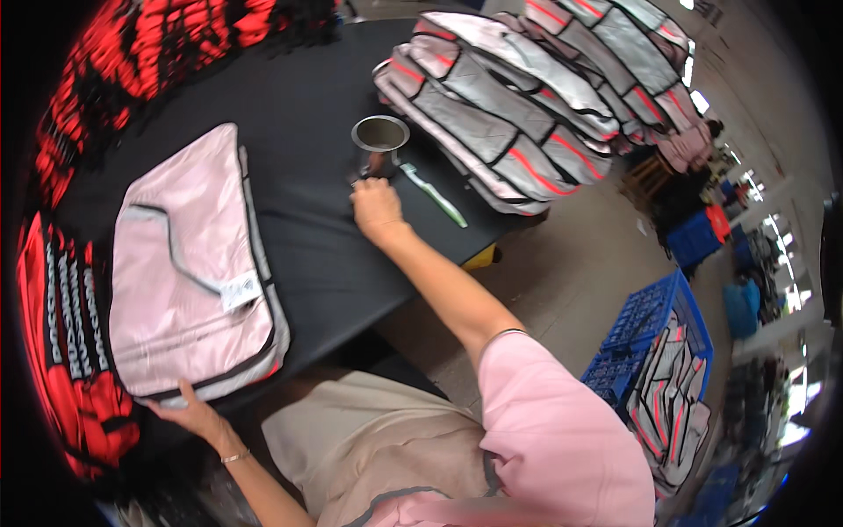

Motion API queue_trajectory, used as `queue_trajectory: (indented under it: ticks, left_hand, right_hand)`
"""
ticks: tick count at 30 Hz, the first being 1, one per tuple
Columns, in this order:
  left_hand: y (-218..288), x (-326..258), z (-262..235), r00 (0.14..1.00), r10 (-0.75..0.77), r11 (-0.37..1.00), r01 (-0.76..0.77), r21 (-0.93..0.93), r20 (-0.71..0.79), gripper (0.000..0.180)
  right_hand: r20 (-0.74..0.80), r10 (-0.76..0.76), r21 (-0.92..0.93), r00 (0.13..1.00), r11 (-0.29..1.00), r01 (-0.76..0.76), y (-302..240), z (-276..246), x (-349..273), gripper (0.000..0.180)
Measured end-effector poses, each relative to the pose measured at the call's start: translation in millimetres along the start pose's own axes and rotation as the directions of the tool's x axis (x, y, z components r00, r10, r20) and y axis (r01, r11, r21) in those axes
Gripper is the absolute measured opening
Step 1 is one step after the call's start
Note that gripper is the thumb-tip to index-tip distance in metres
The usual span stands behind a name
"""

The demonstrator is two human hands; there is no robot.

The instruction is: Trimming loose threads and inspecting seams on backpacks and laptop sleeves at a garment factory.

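Observation:
A flat pale pink fabric bag (189,255) with dark edging and a white label lies on the left of the black-covered table. At its near edge my left hand (195,416) touches it, thumb and fingers spread apart. My right hand (379,209) is stretched forward, its fingers closed just in front of a metal mug (380,133). Whatever those fingers hold is mostly hidden; a small dark bit shows beside them. To the right of the mug lies a white and green toothbrush (435,195).
Stacked grey and pink bags (500,114) with red trim fill the table's far right. Red and black printed goods (79,351) line the left side. A blue crate (645,321) with similar bags stands on the floor at right. Farther back, a person (688,147) sits.

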State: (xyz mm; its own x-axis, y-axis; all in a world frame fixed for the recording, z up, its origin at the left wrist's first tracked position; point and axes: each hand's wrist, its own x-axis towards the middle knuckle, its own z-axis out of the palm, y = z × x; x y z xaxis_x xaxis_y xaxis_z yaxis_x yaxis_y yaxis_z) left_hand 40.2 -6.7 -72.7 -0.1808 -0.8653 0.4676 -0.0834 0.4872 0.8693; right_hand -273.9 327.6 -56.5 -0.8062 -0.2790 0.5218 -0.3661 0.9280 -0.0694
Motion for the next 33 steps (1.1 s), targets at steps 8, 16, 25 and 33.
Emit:
queue_trajectory:
  ticks: [8,16,25,33]
  left_hand:
    - [13,14,-9,0.994,-0.025,1.000,0.027,-0.015,0.107,0.085]
    - [-10,22,-38,0.942,0.056,0.998,-0.050,-0.028,0.331,0.083]
    - [23,-10,-72,0.980,0.022,1.000,-0.017,-0.025,0.197,0.078]
    - [27,-122,-110,0.803,-0.558,0.723,0.593,-0.353,0.207,0.029]
  right_hand:
    - [0.036,0.040,0.222,0.999,0.974,-0.047,-22,-9,-23,0.010]
    - [0.450,-0.008,0.834,0.893,0.363,-0.417,-38,-113,-28,0.017]
    - [0.065,-0.297,0.891,0.953,0.447,0.079,-105,-140,-53,0.039]
    - [0.075,-0.508,0.923,0.858,0.361,0.133,-146,-169,-94,0.014]
